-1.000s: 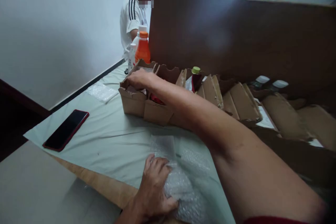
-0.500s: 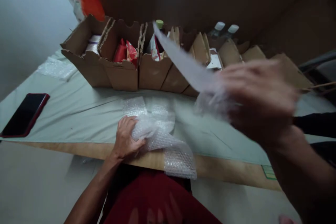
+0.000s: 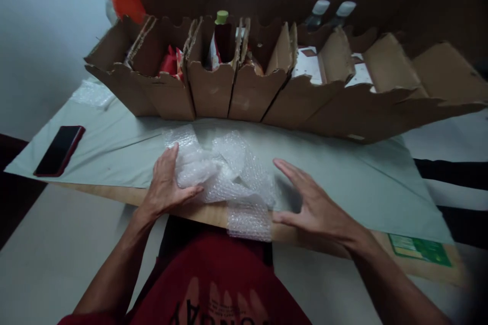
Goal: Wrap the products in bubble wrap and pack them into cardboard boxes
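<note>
A crumpled pile of clear bubble wrap (image 3: 224, 172) lies on the green cloth near the table's front edge, with one strip hanging over that edge. My left hand (image 3: 168, 180) rests against the pile's left side, thumb and fingers spread apart. To the right of the wrap, my right hand (image 3: 308, 203) is open, its thumb and fingers parted and nothing between them. Whether anything lies inside the wrap, I cannot tell.
Cardboard bins (image 3: 213, 89) stand in a row behind, holding red packets, a green-capped bottle (image 3: 221, 25) and white boxes. A phone (image 3: 60, 151) lies at the left. More bubble wrap (image 3: 92, 94) sits at the back left. A green label (image 3: 419, 250) is on the front right edge.
My right hand has come down from above the table and let go of the strip of wrap it held up. My left hand has opened wider beside the pile.
</note>
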Tool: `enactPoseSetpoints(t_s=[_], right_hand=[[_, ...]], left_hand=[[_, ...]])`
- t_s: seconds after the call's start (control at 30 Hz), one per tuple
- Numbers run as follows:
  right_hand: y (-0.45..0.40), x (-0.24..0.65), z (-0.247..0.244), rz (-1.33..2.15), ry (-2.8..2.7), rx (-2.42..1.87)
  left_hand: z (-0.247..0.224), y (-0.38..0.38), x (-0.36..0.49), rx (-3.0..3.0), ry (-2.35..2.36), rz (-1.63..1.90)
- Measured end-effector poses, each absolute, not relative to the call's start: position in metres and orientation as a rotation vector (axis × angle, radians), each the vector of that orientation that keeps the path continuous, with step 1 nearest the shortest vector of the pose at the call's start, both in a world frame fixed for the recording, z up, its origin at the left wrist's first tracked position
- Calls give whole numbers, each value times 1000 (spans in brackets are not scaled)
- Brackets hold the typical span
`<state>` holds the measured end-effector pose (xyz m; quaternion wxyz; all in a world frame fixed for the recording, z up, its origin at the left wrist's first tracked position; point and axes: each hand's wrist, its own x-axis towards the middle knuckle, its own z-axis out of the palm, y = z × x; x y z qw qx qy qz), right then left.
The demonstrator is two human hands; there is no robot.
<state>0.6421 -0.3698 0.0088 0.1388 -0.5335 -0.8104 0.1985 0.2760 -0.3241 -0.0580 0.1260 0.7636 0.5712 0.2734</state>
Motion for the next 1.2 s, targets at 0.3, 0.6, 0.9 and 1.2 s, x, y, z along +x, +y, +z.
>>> enactPoseSetpoints(t_s=[0.3,0.6,0.9,1.2], right_hand=[[-328,536,-30,822,-1967,-1235],[-242,368,10,894,-1860,-822],[-171,332,-52,1043,-1885,-1027],[-183,372,-73,1254,-1779,-878]], left_hand=[[-6,-330,291,1900,1471,987],[19,-329,177,1450,1914,1644],[-3,-275,85,1170,2109,1430],[49,-225,44,1391,2447,1604]])
